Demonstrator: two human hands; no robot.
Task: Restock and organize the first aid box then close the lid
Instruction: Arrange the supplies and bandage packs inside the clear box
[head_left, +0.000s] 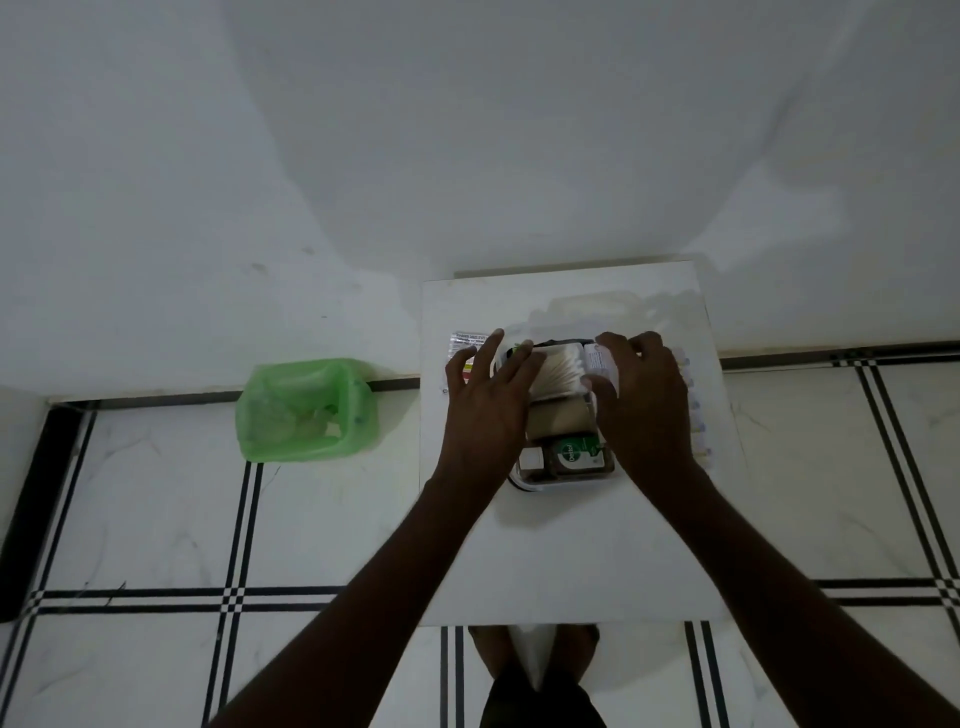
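Green bin liner (304, 410), white tabletop (571, 545), black-striped white floor tiles (156, 519), green-labelled brown bottle (574, 457)

Bare arms, bare feet, dark shorts

Both forearms are uncovered to the frame's lower edge, with no sleeves, and the left hand (488, 410) and right hand (647, 410) are ungloved. Dark shorts (540, 696) show at the bottom, above two unshod feet (493, 649).

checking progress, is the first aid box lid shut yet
Open. The first aid box contents show uncovered, including the Dettol bottle, and the clear lid lies back behind it.
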